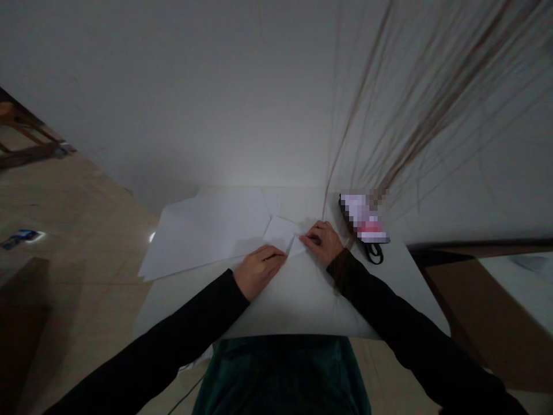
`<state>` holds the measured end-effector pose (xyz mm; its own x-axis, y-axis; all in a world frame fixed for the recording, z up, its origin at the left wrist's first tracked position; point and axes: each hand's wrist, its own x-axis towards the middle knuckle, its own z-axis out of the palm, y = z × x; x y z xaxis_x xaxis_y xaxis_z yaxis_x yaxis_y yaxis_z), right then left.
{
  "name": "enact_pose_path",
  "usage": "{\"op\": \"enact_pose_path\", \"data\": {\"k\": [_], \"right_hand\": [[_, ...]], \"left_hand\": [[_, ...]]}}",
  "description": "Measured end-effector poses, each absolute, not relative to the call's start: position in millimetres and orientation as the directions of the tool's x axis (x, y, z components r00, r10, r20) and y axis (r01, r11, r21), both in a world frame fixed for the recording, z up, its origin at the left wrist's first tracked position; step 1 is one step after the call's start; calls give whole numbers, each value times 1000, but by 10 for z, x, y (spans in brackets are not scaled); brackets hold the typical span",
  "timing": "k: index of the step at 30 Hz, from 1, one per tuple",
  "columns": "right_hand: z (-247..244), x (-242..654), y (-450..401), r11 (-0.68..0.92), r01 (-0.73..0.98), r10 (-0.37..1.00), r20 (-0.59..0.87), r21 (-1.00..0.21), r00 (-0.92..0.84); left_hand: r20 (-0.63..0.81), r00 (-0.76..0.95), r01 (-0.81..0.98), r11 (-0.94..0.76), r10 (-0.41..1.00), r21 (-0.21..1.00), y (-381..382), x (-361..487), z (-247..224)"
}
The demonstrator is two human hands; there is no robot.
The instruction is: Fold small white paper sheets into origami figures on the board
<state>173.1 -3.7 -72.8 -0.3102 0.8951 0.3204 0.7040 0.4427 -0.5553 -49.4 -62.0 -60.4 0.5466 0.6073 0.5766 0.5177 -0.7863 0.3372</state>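
Two-handed, pinching paper (280, 230) between left hand (259, 272) and right hand (325, 243); folded in part; seemingly short of fully creased.

No text, label, brand, number or sign could be read. The phone-like object (365, 222) on the table (389, 288) had a pale face with a pinkish-red patch, but coarse pixel blocks covered it, so any lettering there was unreadable. The small blue item (26, 235) on the floor (99, 236) at the far left was too small and blurred to show any wording. No writing could be made out on the large white sheets (211, 230) or the smaller piece of paper (280, 231).
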Motion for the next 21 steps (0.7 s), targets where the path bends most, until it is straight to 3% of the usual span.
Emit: {"op": "enact_pose_path", "data": {"k": [5, 11, 21], "right_hand": [[-759, 1715, -35, 445, 728, 893, 317, -522, -318], [-748, 1673, -44, 410, 771, 908, 292, -486, -299], [-785, 1645, -33, 372, 788, 922, 295, -490, -252]], "left_hand": [[552, 531, 526, -761, 643, 380, -574, -514, -608], [529, 609, 485, -805, 592, 343, -500, -532, -629], [456, 697, 408, -828, 554, 384, -438, -578, -576]]}}
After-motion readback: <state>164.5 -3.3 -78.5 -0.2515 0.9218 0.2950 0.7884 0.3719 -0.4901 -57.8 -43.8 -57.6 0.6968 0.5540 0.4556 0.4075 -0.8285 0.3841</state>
